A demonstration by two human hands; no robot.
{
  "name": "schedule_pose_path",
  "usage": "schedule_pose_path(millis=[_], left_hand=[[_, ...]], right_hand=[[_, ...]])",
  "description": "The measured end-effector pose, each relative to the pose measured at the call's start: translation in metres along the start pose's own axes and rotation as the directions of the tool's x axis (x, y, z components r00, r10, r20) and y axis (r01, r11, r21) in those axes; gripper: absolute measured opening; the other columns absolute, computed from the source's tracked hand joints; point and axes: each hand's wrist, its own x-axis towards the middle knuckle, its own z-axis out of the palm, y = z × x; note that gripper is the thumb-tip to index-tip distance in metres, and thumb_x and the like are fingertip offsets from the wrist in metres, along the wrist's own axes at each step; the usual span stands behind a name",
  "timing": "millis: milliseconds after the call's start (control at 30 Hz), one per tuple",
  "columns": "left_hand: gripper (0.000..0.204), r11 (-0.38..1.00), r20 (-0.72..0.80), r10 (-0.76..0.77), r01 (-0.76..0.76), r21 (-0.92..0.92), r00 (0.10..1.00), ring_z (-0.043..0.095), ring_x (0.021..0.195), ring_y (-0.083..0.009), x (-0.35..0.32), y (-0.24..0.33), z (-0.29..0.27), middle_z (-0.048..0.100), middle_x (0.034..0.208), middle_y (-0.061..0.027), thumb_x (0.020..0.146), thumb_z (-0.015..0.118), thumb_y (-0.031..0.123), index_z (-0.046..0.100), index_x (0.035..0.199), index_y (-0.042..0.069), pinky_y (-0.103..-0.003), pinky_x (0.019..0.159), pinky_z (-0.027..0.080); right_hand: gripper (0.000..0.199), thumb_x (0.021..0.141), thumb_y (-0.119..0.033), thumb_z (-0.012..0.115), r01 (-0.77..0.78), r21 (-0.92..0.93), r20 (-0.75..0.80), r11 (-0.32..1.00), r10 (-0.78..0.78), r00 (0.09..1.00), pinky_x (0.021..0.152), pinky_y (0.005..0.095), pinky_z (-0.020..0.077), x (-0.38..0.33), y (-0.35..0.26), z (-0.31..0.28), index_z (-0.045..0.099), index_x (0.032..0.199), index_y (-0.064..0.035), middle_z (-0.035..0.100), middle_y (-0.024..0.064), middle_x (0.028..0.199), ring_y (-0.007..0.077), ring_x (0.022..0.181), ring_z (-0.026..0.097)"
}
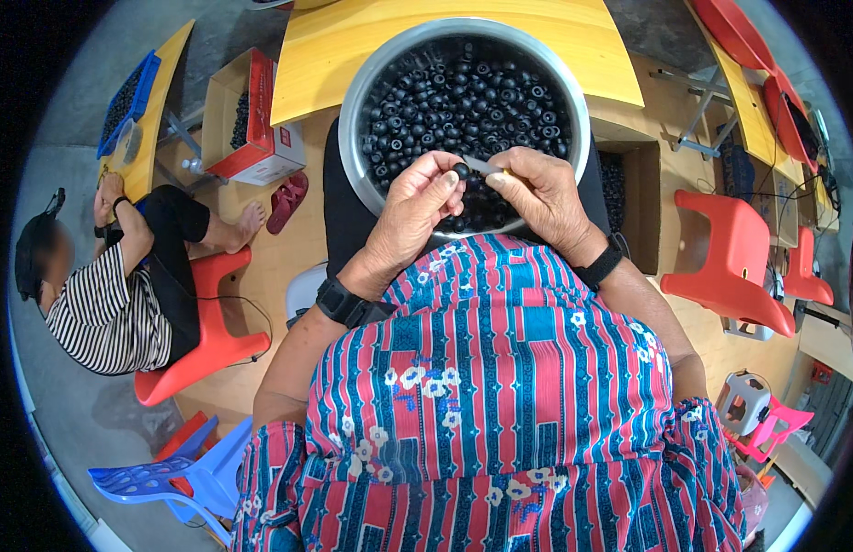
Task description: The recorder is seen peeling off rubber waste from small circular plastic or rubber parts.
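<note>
A wide metal basin [350, 120] sits in front of my body, filled with many small black round parts [468, 97], some showing a hole or ring in the middle. Over its near side, my left hand [412, 202] pinches one black round part [461, 171] between thumb and fingertips. My right hand [543, 198] is closed around a small knife [481, 166]; its pale blade points left and meets or nearly meets that part. Most of the knife's handle is hidden by my fingers.
Behind the basin stands a yellow table [316, 60]. Cardboard boxes [251, 138] with black parts stand to the left and right. At left another person [114, 294] sits on a red chair [210, 322] by a blue tray [127, 103]. Red stools [721, 258] stand at right.
</note>
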Motion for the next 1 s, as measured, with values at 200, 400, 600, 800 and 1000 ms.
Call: schedule_pose_path(millis=[200, 400, 600, 800, 1000], left_hand=[[0.019, 1.000, 0.006, -0.001, 0.001, 0.006, 1.000, 0.047, 0.078, -0.0065, 0.0010, 0.0001, -0.0010, 0.051, 0.088, 0.0019, 0.100, 0.053, 0.021, 0.053, 0.111, 0.005, -0.024, 0.072, 0.042], [0.019, 1.000, 0.009, -0.007, 0.007, 0.022, 1.000, 0.047, 0.078, -0.0062, 0.0004, 0.0022, 0.0006, 0.051, 0.088, 0.0021, 0.100, 0.053, 0.021, 0.053, 0.110, 0.005, -0.024, 0.072, 0.042], [0.018, 0.998, 0.038, -0.018, 0.016, 0.063, 0.999, 0.047, 0.078, -0.0061, 0.0006, 0.0022, -0.0021, 0.051, 0.089, 0.0017, 0.100, 0.053, 0.020, 0.053, 0.110, 0.005, -0.023, 0.072, 0.041], [0.018, 0.998, 0.037, -0.012, 0.010, 0.063, 0.999, 0.047, 0.078, -0.0060, 0.0006, 0.0023, -0.0014, 0.051, 0.089, 0.0017, 0.099, 0.053, 0.020, 0.053, 0.110, 0.004, -0.023, 0.073, 0.042], [0.018, 0.999, 0.039, -0.003, 0.001, 0.041, 0.999, 0.046, 0.078, -0.0058, 0.0008, 0.0009, -0.0015, 0.051, 0.089, 0.0017, 0.100, 0.052, 0.020, 0.053, 0.110, 0.004, -0.023, 0.072, 0.042]], right_hand=[[0.022, 0.086, -0.028, 0.066, 0.122, -0.130, 0.087, 0.984, -0.111, 0.990, 0.065, 0.0404, 0.0484, -0.0010, 0.0004, -0.0001, 0.066, 0.092, -0.0060, 0.062, 0.0132, 0.078, 0.0337, 0.074, 0.062], [0.023, 0.086, -0.028, 0.065, 0.128, -0.158, 0.090, 0.979, -0.114, 0.989, 0.065, 0.0407, 0.0485, -0.0003, -0.0009, -0.0010, 0.065, 0.092, -0.0057, 0.062, 0.0133, 0.078, 0.0334, 0.074, 0.062], [0.022, 0.086, -0.027, 0.064, 0.123, -0.167, 0.089, 0.978, -0.109, 0.990, 0.065, 0.0405, 0.0485, -0.0002, -0.0008, -0.0010, 0.065, 0.092, -0.0054, 0.062, 0.0132, 0.077, 0.0333, 0.074, 0.062], [0.022, 0.086, -0.026, 0.065, 0.123, -0.174, 0.097, 0.977, -0.108, 0.989, 0.065, 0.0401, 0.0484, 0.0000, -0.0017, -0.0016, 0.065, 0.092, -0.0053, 0.061, 0.0129, 0.077, 0.0329, 0.074, 0.062], [0.023, 0.086, -0.027, 0.065, 0.135, -0.181, 0.099, 0.974, -0.118, 0.988, 0.065, 0.0401, 0.0485, 0.0000, -0.0012, -0.0009, 0.065, 0.092, -0.0055, 0.061, 0.0128, 0.077, 0.0326, 0.074, 0.062]])
